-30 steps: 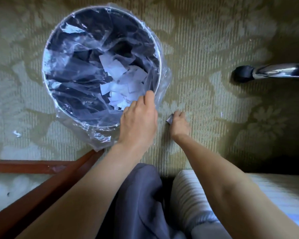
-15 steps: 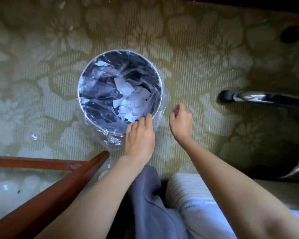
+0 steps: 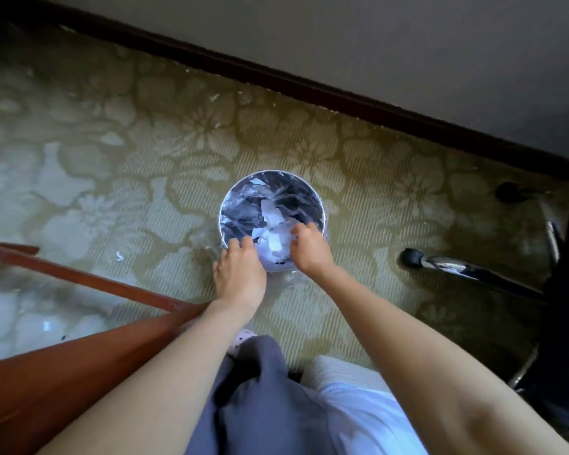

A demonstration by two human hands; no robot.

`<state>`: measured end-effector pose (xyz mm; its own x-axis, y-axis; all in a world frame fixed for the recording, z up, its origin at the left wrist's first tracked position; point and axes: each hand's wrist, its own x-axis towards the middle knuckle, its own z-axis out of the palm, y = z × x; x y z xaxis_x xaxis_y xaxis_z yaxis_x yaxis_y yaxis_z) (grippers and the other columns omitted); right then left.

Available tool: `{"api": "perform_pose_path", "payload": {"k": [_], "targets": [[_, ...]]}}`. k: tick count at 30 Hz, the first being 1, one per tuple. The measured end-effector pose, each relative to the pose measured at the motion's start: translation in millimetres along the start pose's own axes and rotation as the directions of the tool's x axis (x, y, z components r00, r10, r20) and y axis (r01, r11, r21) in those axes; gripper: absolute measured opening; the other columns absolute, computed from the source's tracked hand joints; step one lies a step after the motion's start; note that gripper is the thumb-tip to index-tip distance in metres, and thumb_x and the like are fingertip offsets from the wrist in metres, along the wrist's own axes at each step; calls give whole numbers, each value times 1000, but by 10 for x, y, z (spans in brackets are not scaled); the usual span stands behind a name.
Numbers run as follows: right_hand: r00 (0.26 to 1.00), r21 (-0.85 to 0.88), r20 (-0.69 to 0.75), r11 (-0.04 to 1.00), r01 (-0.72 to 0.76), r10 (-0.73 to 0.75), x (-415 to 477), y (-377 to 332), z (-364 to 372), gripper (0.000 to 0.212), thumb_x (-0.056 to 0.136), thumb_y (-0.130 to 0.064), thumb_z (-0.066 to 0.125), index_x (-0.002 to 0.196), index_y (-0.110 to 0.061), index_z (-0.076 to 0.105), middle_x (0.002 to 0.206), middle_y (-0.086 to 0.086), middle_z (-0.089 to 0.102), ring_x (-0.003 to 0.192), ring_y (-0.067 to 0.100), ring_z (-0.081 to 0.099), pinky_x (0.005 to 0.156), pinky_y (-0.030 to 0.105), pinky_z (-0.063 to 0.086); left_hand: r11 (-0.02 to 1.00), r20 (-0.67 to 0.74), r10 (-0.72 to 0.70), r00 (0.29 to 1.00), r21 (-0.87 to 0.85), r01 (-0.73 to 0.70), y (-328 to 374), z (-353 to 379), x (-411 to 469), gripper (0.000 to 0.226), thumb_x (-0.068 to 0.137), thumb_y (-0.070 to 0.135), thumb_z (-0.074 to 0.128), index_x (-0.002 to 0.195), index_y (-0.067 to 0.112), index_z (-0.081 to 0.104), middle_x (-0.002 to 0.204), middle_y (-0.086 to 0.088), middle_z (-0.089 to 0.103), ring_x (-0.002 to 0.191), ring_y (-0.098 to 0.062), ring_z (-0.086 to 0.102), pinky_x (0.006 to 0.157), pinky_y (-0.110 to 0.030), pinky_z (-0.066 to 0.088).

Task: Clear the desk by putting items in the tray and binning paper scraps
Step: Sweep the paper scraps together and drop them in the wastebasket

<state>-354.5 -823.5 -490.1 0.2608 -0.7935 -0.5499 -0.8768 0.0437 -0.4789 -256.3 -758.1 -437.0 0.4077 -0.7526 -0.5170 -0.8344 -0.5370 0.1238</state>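
Note:
A round bin (image 3: pixel 243 188) with a clear plastic liner stands on the patterned carpet, and white paper scraps (image 3: pixel 271 221) are piled inside it. My left hand (image 3: pixel 240 274) rests with its fingertips on the bin's near rim. My right hand (image 3: pixel 311 247) hovers over the near right part of the opening with its fingers curved downward. The scraps below hide whether anything is pinched between its fingertips.
A red-brown wooden desk edge (image 3: pixel 79 280) runs in from the left, close to my left forearm. A chrome chair leg with a black caster (image 3: pixel 414 257) lies on the right. A small white scrap (image 3: pixel 119 256) sits on the carpet left of the bin. A dark baseboard (image 3: pixel 309 83) runs along the wall behind.
My right hand picked a scrap off the carpet beside the bin and moved over the bin's opening. The view rose and pulled back. My left hand stayed at the rim.

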Motion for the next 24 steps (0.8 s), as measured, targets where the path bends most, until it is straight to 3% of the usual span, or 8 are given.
{"api": "perform_pose_path", "payload": {"k": [4, 11, 17, 21, 24], "targets": [[998, -140, -23, 988, 60, -64, -330, -501, -380, 31, 90, 0, 38, 119, 3, 49, 128, 20, 44, 117, 37, 47, 89, 41, 42, 1000, -69, 8, 998, -13, -9, -82, -598, -285, 31, 95, 3, 36, 126, 6, 43, 128, -15, 47, 119, -32, 48, 95, -40, 40], [915, -311, -156, 898, 312, -372, -1288, -2072, -1445, 23, 90, -1, 38, 109, 3, 50, 113, 21, 51, 104, 38, 52, 79, 41, 41, 984, -299, -81, 951, -178, 28, -268, -2375, -1104, 33, 95, 5, 37, 126, 10, 48, 126, -14, 50, 118, -33, 48, 94, -40, 41], [683, -383, -137, 675, 631, -717, -2238, -3350, -1678, 20, 90, -6, 39, 103, 2, 52, 103, 19, 56, 91, 38, 54, 64, 33, 28, 940, -515, -325, 793, -268, 211, -1132, -3396, -2179, 36, 97, 5, 31, 129, 7, 47, 126, -17, 52, 116, -35, 49, 92, -42, 42], [513, -341, -80, 507, 791, -855, -2860, -3813, -1338, 19, 90, -7, 40, 100, 1, 54, 100, 17, 59, 89, 38, 56, 62, 36, 35, 863, -569, -505, 649, -358, 357, -1654, -3244, -2856, 34, 98, 9, 33, 128, 7, 48, 125, -18, 53, 114, -34, 51, 92, -42, 43], [414, -278, -14, 401, 873, -910, -3306, -3877, -919, 21, 91, -9, 41, 101, 0, 57, 106, 18, 61, 97, 39, 56, 75, 40, 43, 770, -547, -638, 542, -450, 452, -1922, -2904, -3276, 34, 98, 8, 32, 127, 6, 50, 125, -19, 52, 115, -37, 50, 93, -44, 42]]}}
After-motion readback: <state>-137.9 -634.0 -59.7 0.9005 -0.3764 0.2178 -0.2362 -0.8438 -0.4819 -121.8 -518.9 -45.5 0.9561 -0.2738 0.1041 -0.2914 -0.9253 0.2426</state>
